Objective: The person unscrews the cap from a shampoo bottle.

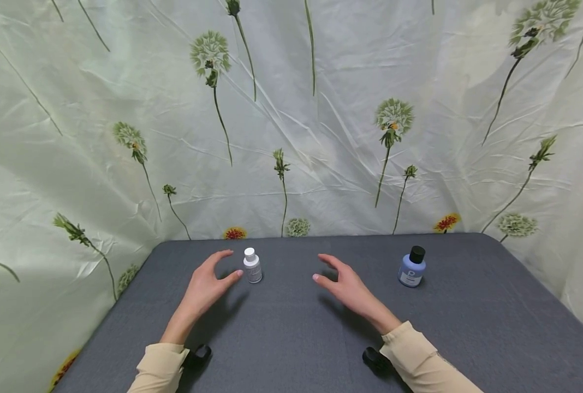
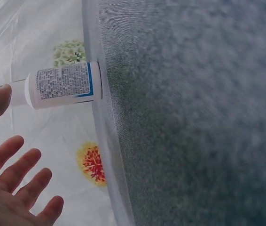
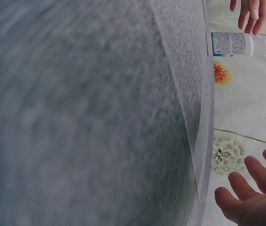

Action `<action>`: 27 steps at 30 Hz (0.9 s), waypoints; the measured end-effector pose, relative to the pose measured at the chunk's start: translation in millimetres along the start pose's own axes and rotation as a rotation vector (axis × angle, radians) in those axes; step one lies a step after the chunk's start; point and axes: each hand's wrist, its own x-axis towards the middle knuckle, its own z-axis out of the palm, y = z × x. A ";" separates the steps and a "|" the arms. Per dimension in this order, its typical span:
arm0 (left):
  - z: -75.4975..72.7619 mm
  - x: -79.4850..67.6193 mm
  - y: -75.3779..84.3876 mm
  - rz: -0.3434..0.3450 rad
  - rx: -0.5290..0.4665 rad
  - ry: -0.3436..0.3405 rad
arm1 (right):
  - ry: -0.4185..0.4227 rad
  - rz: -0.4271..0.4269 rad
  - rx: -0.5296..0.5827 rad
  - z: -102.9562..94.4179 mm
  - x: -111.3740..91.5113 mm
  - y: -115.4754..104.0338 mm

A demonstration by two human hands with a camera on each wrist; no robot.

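Note:
A small white bottle [image 1: 253, 268] with a white cap and a printed label stands upright on the dark grey table. Just left of it is my left hand [image 1: 209, 284], thumb and fingers spread apart, the thumb tip right at the bottle's side in the head view. In the left wrist view the thumb overlaps the cap of the white bottle [image 2: 65, 84], and the fingers [image 2: 22, 169] are loosely spread. My right hand [image 1: 349, 289] hovers over the table right of centre, thumb and fingers parted with nothing between them. The right wrist view shows its fingers [image 3: 250, 183] relaxed.
A blue bottle [image 1: 411, 270] with a black cap and a pale label stands at the right of the table [image 1: 291, 338]. Behind the table's far edge hangs a pale curtain [image 1: 331, 136] printed with dandelions. Black straps [image 1: 198, 356] sit at both wrists.

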 end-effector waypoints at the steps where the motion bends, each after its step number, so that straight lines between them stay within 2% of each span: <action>1: 0.1 0.6 -1.0 -0.016 -0.014 -0.006 | -0.006 -0.002 0.009 1.1 0.7 0.0; 5: 0.9 3.1 -6.2 -0.046 -0.076 -0.022 | -0.027 0.006 0.052 6.1 3.9 -1.1; 17: 4.9 11.0 -17.4 0.042 -0.215 -0.057 | -0.049 0.007 0.188 24.7 16.9 -5.4; 23: 6.4 21.6 -22.9 0.043 -0.347 -0.075 | -0.053 0.028 0.215 34.4 25.1 -9.7; 27: 6.8 27.8 -27.2 0.034 -0.407 -0.083 | -0.061 0.010 0.220 42.0 31.2 -13.2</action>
